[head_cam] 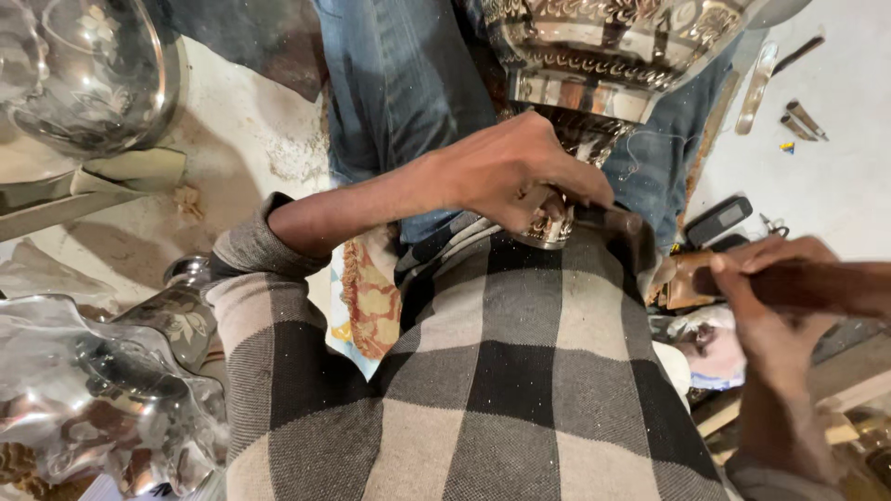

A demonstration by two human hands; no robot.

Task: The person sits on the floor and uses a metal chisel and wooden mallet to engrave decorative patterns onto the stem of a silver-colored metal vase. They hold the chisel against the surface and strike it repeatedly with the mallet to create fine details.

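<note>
Silver vessel (594, 56) rests on the lap, over the checked blanket (501, 371); left hand (520, 172) clamps its base, right hand (775, 297) grips a wooden handle (817, 286)

Embossed vessel (594, 56): polished metal, mirror-bright, raised ornamental bands. Hammer handle (798, 286): dark wood, worn smooth. Checked blanket (501, 390): coarse knitted cloth, matt, speckled with dust. Jeans (399, 83): blue denim, faded. Wavy-edged bowl (83, 380): glossy metal with etched flowers. Floor (251, 139): rough, pale, chipped concrete. Fringed cloth (371, 301): patterned fabric.
</note>
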